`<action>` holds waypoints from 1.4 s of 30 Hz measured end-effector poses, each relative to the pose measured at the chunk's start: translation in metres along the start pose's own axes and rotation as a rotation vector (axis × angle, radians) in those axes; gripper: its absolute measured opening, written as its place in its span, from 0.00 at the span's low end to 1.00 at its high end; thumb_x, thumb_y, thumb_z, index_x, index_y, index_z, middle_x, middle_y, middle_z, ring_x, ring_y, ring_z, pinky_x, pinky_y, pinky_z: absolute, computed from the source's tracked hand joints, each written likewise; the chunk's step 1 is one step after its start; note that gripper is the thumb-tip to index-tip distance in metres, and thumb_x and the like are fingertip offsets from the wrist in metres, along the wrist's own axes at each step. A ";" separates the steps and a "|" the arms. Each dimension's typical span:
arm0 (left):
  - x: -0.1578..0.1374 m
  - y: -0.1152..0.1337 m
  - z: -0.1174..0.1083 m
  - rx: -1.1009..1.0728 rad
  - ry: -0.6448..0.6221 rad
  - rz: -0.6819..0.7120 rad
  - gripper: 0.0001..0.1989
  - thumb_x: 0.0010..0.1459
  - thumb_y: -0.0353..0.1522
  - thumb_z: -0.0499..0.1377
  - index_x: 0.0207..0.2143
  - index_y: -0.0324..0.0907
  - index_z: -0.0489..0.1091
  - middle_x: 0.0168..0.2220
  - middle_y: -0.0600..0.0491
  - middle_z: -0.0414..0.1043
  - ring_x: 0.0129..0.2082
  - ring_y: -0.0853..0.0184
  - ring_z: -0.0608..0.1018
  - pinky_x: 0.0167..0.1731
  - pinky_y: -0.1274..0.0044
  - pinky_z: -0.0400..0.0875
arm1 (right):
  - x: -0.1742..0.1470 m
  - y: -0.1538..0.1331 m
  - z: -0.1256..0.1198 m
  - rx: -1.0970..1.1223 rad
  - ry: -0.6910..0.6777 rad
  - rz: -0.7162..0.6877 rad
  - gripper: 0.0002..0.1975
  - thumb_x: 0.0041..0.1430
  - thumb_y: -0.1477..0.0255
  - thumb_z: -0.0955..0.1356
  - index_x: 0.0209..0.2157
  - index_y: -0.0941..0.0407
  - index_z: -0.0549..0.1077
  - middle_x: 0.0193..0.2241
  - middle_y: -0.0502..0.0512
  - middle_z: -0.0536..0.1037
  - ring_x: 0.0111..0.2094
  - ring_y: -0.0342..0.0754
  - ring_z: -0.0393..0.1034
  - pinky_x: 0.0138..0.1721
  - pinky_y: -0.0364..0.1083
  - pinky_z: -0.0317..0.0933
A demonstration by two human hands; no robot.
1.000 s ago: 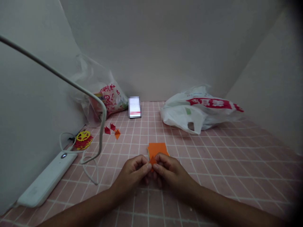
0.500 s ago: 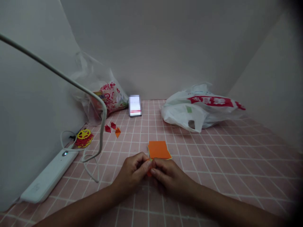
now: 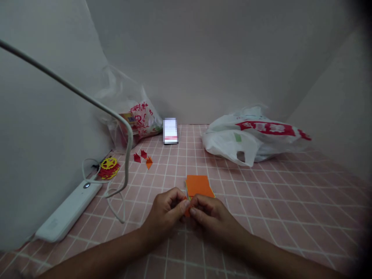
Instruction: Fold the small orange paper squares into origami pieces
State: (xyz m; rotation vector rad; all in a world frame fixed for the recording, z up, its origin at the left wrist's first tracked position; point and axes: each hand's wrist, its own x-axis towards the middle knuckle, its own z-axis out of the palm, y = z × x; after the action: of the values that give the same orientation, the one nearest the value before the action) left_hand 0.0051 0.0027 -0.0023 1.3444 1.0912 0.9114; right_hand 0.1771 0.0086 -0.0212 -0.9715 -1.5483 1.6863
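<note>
Between my two hands is a small piece of orange paper [image 3: 187,212], mostly hidden by the fingers. My left hand [image 3: 167,209] pinches it from the left, thumb on top. From the other side my right hand [image 3: 212,213] grips the same paper, its fingertips almost touching the left thumb. Just beyond the hands lies a stack of square orange paper [image 3: 200,185], with a yellow edge showing beneath. Farther off to the left rest small folded paper pieces, two red [image 3: 137,157] and one orange [image 3: 149,162].
A white power bank [image 3: 68,211] with a looped cable lies at left, near red and yellow cut-out shapes [image 3: 109,164]. A grey cable [image 3: 72,91] hangs across the left side. At the back are a clear bag [image 3: 142,120], a phone [image 3: 170,130] and a white plastic bag [image 3: 226,143].
The whole view has shifted slightly, so things appear a little farther right. Both hands keep their pinch on the orange paper, with only slight finger movement.
</note>
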 end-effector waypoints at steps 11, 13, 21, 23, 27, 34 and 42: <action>0.000 -0.005 0.002 0.118 0.022 0.097 0.12 0.62 0.37 0.54 0.28 0.40 0.65 0.23 0.57 0.65 0.23 0.71 0.68 0.26 0.79 0.63 | 0.000 -0.004 0.001 -0.061 0.045 -0.041 0.12 0.58 0.65 0.65 0.25 0.55 0.66 0.20 0.46 0.62 0.22 0.42 0.55 0.25 0.43 0.51; 0.001 -0.007 0.002 0.034 -0.025 0.058 0.10 0.60 0.37 0.57 0.29 0.40 0.65 0.24 0.57 0.66 0.22 0.71 0.69 0.26 0.79 0.64 | -0.001 -0.003 0.000 -0.075 0.077 -0.040 0.12 0.60 0.63 0.65 0.26 0.55 0.67 0.21 0.47 0.64 0.23 0.43 0.57 0.25 0.43 0.52; -0.003 -0.008 0.003 0.288 0.022 0.173 0.15 0.64 0.38 0.52 0.25 0.41 0.63 0.20 0.57 0.63 0.20 0.71 0.66 0.23 0.78 0.59 | -0.004 0.002 0.000 -0.068 0.061 -0.083 0.15 0.63 0.61 0.64 0.27 0.56 0.66 0.22 0.48 0.64 0.24 0.43 0.57 0.27 0.43 0.53; -0.003 -0.008 0.004 0.310 -0.004 0.169 0.16 0.65 0.38 0.51 0.25 0.42 0.61 0.20 0.57 0.62 0.21 0.70 0.65 0.24 0.78 0.59 | -0.004 0.002 0.000 -0.137 0.107 -0.115 0.16 0.64 0.60 0.63 0.26 0.55 0.65 0.22 0.48 0.64 0.25 0.44 0.57 0.27 0.43 0.53; -0.001 -0.007 0.003 0.295 -0.051 0.191 0.13 0.65 0.36 0.51 0.27 0.42 0.61 0.23 0.56 0.63 0.23 0.69 0.67 0.26 0.77 0.60 | -0.003 -0.001 -0.002 -0.224 0.157 -0.141 0.17 0.65 0.60 0.62 0.25 0.55 0.63 0.22 0.48 0.64 0.25 0.44 0.58 0.27 0.43 0.54; -0.003 -0.004 0.001 0.271 -0.192 0.203 0.11 0.61 0.34 0.53 0.26 0.41 0.61 0.23 0.57 0.60 0.24 0.70 0.62 0.27 0.77 0.56 | -0.006 -0.004 -0.003 -0.227 0.085 -0.166 0.19 0.65 0.58 0.62 0.24 0.55 0.64 0.22 0.49 0.64 0.24 0.44 0.58 0.27 0.44 0.54; 0.000 -0.005 0.002 -0.039 -0.332 -0.021 0.14 0.59 0.42 0.55 0.27 0.42 0.61 0.20 0.58 0.60 0.19 0.72 0.63 0.21 0.80 0.57 | -0.001 -0.003 -0.003 -0.092 0.042 -0.143 0.21 0.63 0.57 0.63 0.22 0.56 0.65 0.20 0.49 0.65 0.23 0.43 0.58 0.26 0.43 0.53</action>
State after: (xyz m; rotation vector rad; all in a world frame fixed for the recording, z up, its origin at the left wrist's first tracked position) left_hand 0.0066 0.0016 -0.0074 1.3912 0.8258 0.6606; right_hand 0.1805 0.0095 -0.0183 -0.9138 -1.6397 1.4983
